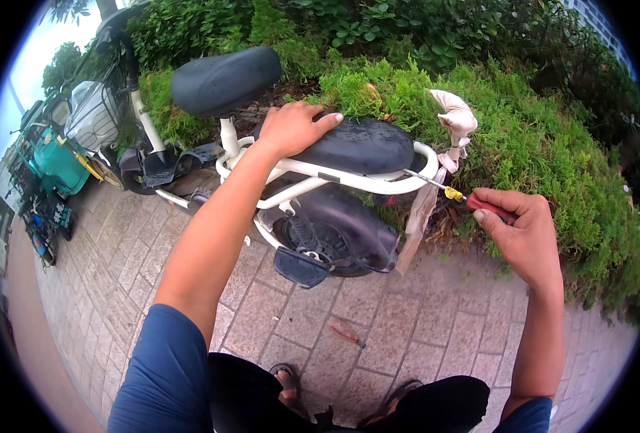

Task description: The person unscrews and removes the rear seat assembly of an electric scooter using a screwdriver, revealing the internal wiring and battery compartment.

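My left hand [296, 130] lies flat on the black rear seat [363, 146] of a small white-framed electric bike, its thumb stretched to the right. In my right hand [520, 229] is a screwdriver [481, 205] with a red and black handle. A scrap of yellow material sits on its shaft near the handle. The shaft points left, and its tip meets the rear end of the white frame [378, 185] beside the seat; exact contact is too small to tell. A pale, dirty cloth [455, 119] hangs on the rear loop of the frame.
The front saddle [226, 79] rises left of my hand. Below the frame is the rear wheel [338, 242] with a black footrest [300, 267]. Red-handled pliers [347, 333] lie on the paving near my feet. Green shrubs [551, 159] border the bike; a teal scooter [60, 159] stands far left.
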`<move>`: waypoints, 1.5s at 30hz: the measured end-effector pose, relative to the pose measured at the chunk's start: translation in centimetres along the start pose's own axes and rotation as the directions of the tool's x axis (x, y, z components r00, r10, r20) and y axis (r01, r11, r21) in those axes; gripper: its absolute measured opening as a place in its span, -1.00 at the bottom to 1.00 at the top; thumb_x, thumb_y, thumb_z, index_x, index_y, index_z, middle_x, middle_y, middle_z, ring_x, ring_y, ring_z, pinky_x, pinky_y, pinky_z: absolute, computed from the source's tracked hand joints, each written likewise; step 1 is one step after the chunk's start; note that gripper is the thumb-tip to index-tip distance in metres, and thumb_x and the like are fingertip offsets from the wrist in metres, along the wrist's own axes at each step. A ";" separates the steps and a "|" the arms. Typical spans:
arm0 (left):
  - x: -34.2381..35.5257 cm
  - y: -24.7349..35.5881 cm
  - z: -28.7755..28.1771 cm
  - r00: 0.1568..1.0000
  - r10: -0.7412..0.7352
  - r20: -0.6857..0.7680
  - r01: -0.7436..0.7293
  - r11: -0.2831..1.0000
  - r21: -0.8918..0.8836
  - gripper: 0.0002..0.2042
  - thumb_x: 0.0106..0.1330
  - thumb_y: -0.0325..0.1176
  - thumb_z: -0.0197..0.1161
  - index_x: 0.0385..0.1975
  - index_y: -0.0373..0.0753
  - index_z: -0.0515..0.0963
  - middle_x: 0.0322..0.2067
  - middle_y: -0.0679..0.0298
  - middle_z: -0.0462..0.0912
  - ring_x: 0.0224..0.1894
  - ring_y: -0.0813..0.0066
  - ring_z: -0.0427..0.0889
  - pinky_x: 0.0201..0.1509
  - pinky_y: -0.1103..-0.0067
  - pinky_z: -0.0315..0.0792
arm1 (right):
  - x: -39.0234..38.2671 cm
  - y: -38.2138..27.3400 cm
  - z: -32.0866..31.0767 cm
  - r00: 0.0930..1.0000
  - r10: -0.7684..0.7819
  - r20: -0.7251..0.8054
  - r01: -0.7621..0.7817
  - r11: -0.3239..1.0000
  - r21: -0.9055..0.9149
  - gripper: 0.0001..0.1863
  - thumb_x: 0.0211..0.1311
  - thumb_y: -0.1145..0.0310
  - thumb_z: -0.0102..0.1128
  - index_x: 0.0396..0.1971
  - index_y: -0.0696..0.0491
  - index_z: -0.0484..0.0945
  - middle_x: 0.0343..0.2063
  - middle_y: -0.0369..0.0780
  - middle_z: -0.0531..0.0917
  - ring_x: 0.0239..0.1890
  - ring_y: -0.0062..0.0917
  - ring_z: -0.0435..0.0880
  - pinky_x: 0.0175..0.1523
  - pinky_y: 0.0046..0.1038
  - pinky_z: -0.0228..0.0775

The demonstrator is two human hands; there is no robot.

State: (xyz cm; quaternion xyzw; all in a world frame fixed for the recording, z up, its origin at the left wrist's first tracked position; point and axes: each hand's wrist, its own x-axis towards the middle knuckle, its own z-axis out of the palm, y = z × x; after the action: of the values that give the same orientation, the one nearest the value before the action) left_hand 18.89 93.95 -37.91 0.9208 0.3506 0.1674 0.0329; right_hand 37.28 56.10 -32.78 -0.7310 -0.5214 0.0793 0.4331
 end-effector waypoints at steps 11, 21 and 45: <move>0.6 1.3 -0.2 0.999 0.032 0.011 -0.032 0.999 0.014 -0.20 0.41 0.45 0.07 0.25 -0.18 0.69 0.24 -0.05 0.67 0.31 -0.05 0.60 0.41 0.20 0.42 | 2.4 -0.6 -1.7 0.983 0.072 0.169 -0.086 0.993 0.077 -0.75 0.26 0.46 0.34 -0.15 0.29 0.79 -0.56 -0.17 0.71 -0.56 -0.62 0.57 -0.39 -0.45 0.43; 1.8 -4.9 -1.3 0.959 -0.224 0.175 0.282 0.822 -0.494 -0.31 0.42 0.15 0.38 0.32 -0.34 0.61 0.08 0.11 0.77 0.12 0.40 0.71 0.31 0.48 0.48 | 3.5 1.7 -2.2 0.924 -0.326 0.201 0.368 0.901 -0.231 -0.85 0.19 0.47 0.35 -0.29 0.19 0.78 -0.54 -0.04 0.70 -0.47 -0.14 0.70 -0.24 -0.20 0.57; 1.6 -4.7 -0.6 0.950 -0.246 0.195 0.311 0.814 -0.490 -0.43 0.48 0.03 0.36 0.30 -0.29 0.63 0.04 0.22 0.77 0.00 0.51 0.70 0.19 0.57 0.48 | -0.9 4.6 4.4 0.892 0.182 0.414 -0.380 0.797 0.469 -0.51 0.37 0.38 0.41 0.23 0.29 0.62 -0.47 -0.36 0.63 -0.56 -0.77 0.49 -0.46 -0.62 0.34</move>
State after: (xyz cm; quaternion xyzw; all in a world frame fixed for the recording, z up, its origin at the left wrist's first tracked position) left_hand 16.83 98.55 -37.76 0.8252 0.4215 0.1918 0.3234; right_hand 37.59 57.34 -39.08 -0.6241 -0.4297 0.4146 0.5040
